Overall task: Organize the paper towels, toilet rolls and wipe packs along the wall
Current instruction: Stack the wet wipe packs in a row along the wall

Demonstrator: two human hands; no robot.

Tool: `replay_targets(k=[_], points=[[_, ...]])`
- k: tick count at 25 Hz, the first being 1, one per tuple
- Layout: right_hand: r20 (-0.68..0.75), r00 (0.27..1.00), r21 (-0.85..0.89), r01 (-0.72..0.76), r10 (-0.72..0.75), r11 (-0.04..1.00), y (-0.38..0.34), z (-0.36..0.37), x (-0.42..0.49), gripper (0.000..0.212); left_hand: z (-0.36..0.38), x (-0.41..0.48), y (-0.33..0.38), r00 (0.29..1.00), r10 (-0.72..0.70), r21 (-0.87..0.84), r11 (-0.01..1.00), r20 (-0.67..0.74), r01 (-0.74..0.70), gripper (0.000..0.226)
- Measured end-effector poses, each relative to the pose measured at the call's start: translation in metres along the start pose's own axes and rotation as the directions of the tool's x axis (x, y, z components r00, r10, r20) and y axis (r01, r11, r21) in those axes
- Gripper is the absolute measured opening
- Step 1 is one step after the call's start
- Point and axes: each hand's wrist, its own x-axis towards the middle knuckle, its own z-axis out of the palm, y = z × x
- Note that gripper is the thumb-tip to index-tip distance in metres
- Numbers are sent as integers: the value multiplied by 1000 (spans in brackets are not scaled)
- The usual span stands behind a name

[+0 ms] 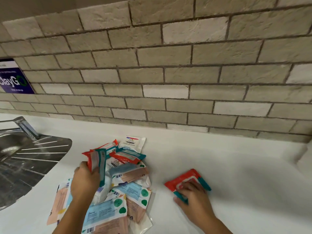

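Gripping the upright wipe pack, the left hand should lift straight up; the right hand pinches the flat red pack.

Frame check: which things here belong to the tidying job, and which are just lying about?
Part of the job: pile of wipe packs; red-and-teal pack, gripped by the left hand; flat red pack, held on the counter by the right hand; brick wall.
Lying about: sink; tap; blue sign.
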Motion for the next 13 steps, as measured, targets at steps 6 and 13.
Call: replay_targets(k=[6, 13], points=[[-45, 998, 55, -42, 44, 998, -3, 5, -8, 41, -35, -49, 19, 981, 45, -265, 960, -188, -95, 22], [-22, 964, 45, -266, 267, 963, 33, -14, 4, 69, -5, -97, 62, 910, -141, -824, 386, 391, 414, 47]])
